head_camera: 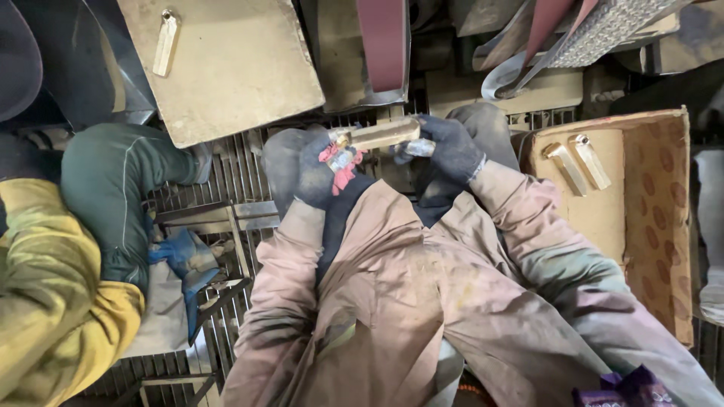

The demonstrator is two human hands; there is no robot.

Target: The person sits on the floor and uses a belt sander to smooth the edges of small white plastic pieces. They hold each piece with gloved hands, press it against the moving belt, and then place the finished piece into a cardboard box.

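A short brass bar (381, 133) is held level between both gloved hands just below the sanding belt (383, 45): the left hand (320, 169) pinches one end, the right hand (451, 147) the other, steadying it. Two similar pieces (577, 164) lie in a cardboard box (664, 196) alongside.

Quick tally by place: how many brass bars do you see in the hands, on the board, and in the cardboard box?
Bar held in both hands: 1, left hand and right hand gripping its ends
Bar on board: 1, board
Bars in box: 2, box
Total: 4 bars
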